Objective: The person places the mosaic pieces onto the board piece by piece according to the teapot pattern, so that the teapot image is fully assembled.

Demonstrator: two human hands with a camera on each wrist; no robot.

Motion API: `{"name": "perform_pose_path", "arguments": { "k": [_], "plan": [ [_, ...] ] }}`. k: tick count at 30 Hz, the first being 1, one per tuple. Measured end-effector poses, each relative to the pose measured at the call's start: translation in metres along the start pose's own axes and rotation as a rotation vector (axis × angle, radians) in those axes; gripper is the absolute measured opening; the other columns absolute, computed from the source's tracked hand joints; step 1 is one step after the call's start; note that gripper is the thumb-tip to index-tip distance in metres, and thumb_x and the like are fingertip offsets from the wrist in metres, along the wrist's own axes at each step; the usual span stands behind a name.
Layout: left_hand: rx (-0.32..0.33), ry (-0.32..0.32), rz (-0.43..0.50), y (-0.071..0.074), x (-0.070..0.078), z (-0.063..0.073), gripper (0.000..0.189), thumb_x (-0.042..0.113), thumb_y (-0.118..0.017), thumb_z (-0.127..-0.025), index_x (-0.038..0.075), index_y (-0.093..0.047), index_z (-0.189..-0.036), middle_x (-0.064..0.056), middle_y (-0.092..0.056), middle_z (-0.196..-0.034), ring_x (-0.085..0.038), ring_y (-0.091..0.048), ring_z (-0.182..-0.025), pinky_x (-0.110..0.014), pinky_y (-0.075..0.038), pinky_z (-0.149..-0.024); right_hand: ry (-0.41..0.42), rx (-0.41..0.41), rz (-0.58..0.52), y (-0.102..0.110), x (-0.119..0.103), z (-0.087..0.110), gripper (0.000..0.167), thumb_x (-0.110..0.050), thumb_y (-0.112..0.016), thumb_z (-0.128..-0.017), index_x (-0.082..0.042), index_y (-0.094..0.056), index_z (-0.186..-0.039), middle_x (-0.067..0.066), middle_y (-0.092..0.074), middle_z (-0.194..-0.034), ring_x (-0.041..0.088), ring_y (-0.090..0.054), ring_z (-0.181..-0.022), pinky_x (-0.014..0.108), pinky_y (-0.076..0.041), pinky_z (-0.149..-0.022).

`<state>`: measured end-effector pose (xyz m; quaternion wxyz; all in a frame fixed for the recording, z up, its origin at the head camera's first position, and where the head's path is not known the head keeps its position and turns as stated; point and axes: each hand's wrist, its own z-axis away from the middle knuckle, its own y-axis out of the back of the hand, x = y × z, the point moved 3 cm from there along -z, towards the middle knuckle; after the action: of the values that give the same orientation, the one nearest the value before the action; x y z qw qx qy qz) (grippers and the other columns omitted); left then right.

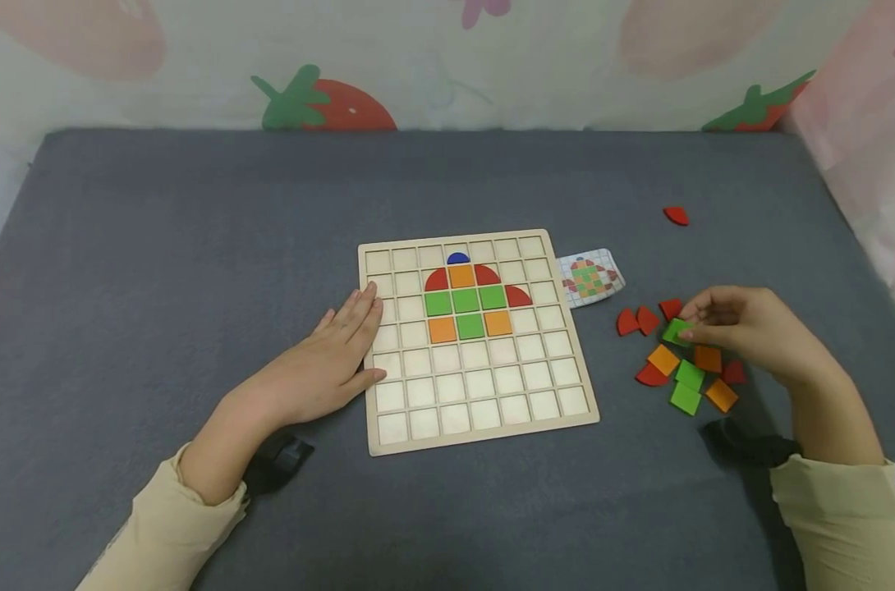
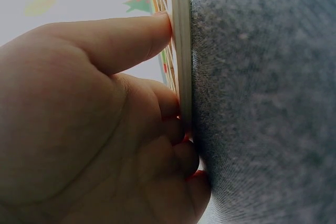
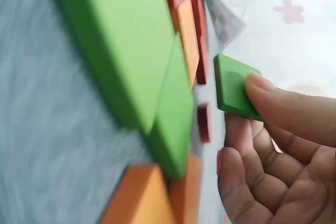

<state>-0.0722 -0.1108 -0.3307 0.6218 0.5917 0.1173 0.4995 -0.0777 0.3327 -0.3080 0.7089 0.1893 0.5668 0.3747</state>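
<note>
Grey cloth below: right hand pinches a square green tile, askew; left hand, straight-fingered, touches the wooden board.

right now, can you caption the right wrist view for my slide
A right hand pinches a green square tile, with green, orange and red tiles on the gray cloth.

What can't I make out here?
Card: left end, head view, hidden by the board.
Near green tile: top, right wrist view, cut off by the picture's edge.
Held green tile: partly behind the right hand, right wrist view.
Board: partly behind the left hand, left wrist view.
</note>
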Motion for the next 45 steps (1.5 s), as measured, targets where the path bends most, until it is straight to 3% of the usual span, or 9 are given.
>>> {"name": "perform_pose_path", "arguments": {
  "k": [7,12,18,22,35,39,45],
  "plan": [
    [0.001,-0.001,-0.01,0.0,0.0,-0.001,0.076,0.027,-0.051,-0.098,-0.005,-0.004,-0.149,-0.017,0.009,-0.156,-0.029,0.007,-0.143,-0.052,-0.008,-0.112,0.021,0.049,-0.024,-0.002,-0.02,-0.003,0.025,-0.022,-0.07,-0.087,-0.002,-0.064,-0.101,-0.004,-0.067,-0.082,0.012,-0.061,-0.073,0.023,-0.05,-0.063],
    [0.002,-0.002,-0.012,0.0,0.0,-0.001,0.076,0.027,-0.051,-0.098,-0.005,-0.004,-0.149,-0.017,0.009,-0.156,-0.029,0.007,-0.143,-0.051,-0.008,-0.113,0.058,0.04,-0.059,-0.011,-0.044,-0.005,0.022,-0.015,-0.07,-0.086,0.001,-0.065,-0.101,-0.003,-0.067,-0.08,0.014,-0.062,-0.072,0.023,-0.051,-0.063],
    [0.003,0.004,-0.012,0.0,0.001,-0.001,0.076,0.027,-0.051,-0.097,-0.005,-0.006,-0.149,-0.018,0.008,-0.156,-0.03,0.006,-0.143,-0.051,-0.008,-0.113,0.094,0.001,-0.05,-0.029,-0.073,-0.008,0.018,-0.012,-0.071,-0.085,-0.001,-0.067,-0.099,0.006,-0.068,-0.083,0.017,-0.064,-0.074,0.025,-0.052,-0.065],
    [0.003,0.001,-0.007,0.001,0.002,-0.001,0.075,0.027,-0.051,-0.098,-0.006,-0.006,-0.149,-0.018,0.007,-0.156,-0.03,0.006,-0.143,-0.051,-0.008,-0.113,0.11,-0.046,-0.102,-0.044,-0.093,-0.011,0.017,-0.007,-0.072,-0.084,0.0,-0.067,-0.098,0.009,-0.067,-0.087,0.016,-0.064,-0.079,0.025,-0.053,-0.07],
    [0.012,-0.006,-0.007,0.002,0.001,0.001,0.075,0.026,-0.051,-0.098,-0.006,-0.006,-0.148,-0.019,0.008,-0.156,-0.031,0.006,-0.143,-0.052,-0.008,-0.112,0.27,-0.199,-0.2,-0.1,-0.141,-0.034,0.01,0.003,-0.071,-0.08,0.001,-0.069,-0.089,0.008,-0.066,-0.083,0.024,-0.062,-0.072,0.027,-0.05,-0.064],
    [0.009,0.003,-0.004,0.002,0.001,0.001,0.076,0.027,-0.051,-0.097,-0.005,-0.005,-0.149,-0.018,0.008,-0.156,-0.03,0.006,-0.143,-0.052,-0.008,-0.112,0.341,-0.205,-0.175,-0.115,-0.155,-0.041,0.01,0.003,-0.073,-0.078,0.0,-0.07,-0.087,0.005,-0.068,-0.081,0.018,-0.063,-0.07,0.028,-0.05,-0.063],
    [0.007,-0.002,0.004,0.002,0.002,0.002,0.075,0.026,-0.051,-0.098,-0.006,-0.005,-0.148,-0.018,0.008,-0.156,-0.03,0.007,-0.143,-0.052,-0.008,-0.112,0.361,-0.226,-0.104,-0.133,-0.172,-0.049,0.009,-0.001,-0.075,-0.077,-0.005,-0.072,-0.084,-0.001,-0.068,-0.077,0.011,-0.061,-0.068,0.028,-0.05,-0.064]
  ]
}}
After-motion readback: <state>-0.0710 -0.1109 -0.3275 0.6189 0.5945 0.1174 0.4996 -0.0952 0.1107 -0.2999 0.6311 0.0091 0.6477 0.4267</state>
